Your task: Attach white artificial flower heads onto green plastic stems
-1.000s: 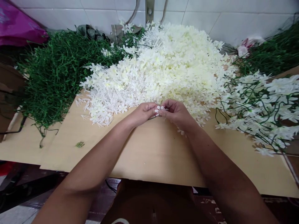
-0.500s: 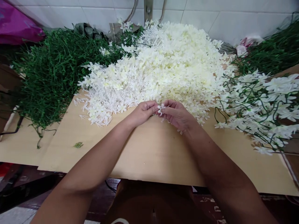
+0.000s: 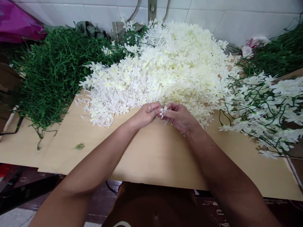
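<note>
My left hand (image 3: pixel 147 116) and my right hand (image 3: pixel 181 117) meet above the table, fingers pinched, at the near edge of a big heap of white artificial flowers (image 3: pixel 180 63). Between their fingertips shows a small white artificial flower (image 3: pixel 163 111) with a thin pale stem pointing right. My right fingers grip it, and more white petals peek out below them. The left fingertips press close against the flower; what exactly they pinch is hidden.
Green plastic stems (image 3: pixel 54 72) are heaped at the left. Finished-looking white flowers on green stems (image 3: pixel 267 113) lie at the right. A small green scrap (image 3: pixel 80 146) rests on the tan tabletop (image 3: pixel 151 157). A magenta bag (image 3: pixel 21 22) sits back left, before a tiled wall.
Both hands stay nearly in place around the flower, with only slight finger movement. The whole view has shifted a little.
</note>
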`<state>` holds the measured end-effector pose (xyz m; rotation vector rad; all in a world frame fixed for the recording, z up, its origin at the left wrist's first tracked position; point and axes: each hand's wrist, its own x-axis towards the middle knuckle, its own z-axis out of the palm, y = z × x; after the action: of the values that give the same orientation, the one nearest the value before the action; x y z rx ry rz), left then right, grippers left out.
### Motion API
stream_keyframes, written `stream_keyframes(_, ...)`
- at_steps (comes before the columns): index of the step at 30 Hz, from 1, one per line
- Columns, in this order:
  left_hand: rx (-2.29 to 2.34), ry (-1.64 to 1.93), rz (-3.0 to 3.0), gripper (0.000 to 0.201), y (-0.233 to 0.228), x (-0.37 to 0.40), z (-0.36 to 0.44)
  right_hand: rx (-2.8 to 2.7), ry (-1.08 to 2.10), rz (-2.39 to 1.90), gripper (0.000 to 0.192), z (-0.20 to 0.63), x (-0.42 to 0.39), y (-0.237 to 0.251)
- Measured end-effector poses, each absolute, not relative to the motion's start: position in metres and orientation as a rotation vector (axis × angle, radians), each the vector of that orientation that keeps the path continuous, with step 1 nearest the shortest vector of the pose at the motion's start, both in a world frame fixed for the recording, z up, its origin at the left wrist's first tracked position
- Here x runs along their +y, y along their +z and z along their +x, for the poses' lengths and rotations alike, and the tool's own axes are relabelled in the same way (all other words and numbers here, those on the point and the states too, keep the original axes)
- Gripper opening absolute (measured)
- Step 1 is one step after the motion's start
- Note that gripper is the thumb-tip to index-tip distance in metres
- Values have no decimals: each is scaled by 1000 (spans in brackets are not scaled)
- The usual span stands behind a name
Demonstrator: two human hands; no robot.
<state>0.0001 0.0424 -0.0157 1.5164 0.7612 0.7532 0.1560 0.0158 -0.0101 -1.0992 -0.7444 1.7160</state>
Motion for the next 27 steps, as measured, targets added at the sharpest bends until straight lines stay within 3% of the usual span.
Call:
stream_keyframes(20,690,712,1324,53,-7,44,-4,-637,1783,-971,26,158,16,-12)
stream_keyframes(27,700,756,1410,54,-9,41,-2,-634,1821,-934,31,160,16,-13)
